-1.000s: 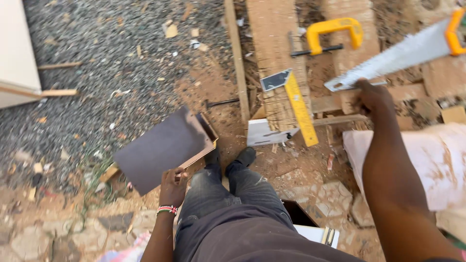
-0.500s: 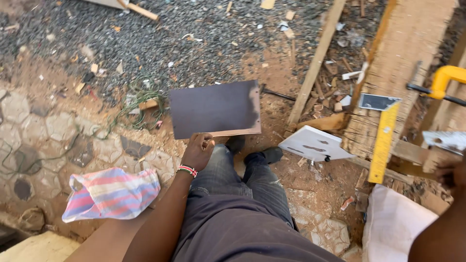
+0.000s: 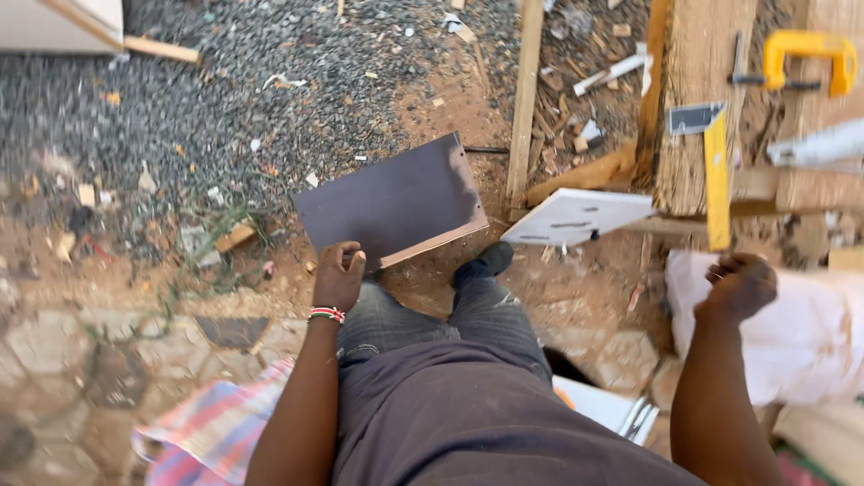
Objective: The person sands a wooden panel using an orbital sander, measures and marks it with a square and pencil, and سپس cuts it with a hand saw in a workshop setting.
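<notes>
Holding a dark brown flat rectangular board (image 3: 391, 202) by its near edge, our left hand (image 3: 337, 279) pinches shut | board slants up-right over gravel | right hand (image 3: 738, 286) curled empty, well apart

Place: outdoor carpentry yard, open-air workshop on bare ground
Ground: gravel (image 3: 225, 108), red dirt, wood chips and offcuts
Tools: yellow clamp (image 3: 810, 49), yellow square (image 3: 715, 180), handsaw blade (image 3: 823, 144)
Stock: rough planks (image 3: 702, 99), dark board (image 3: 391, 202)
</notes>
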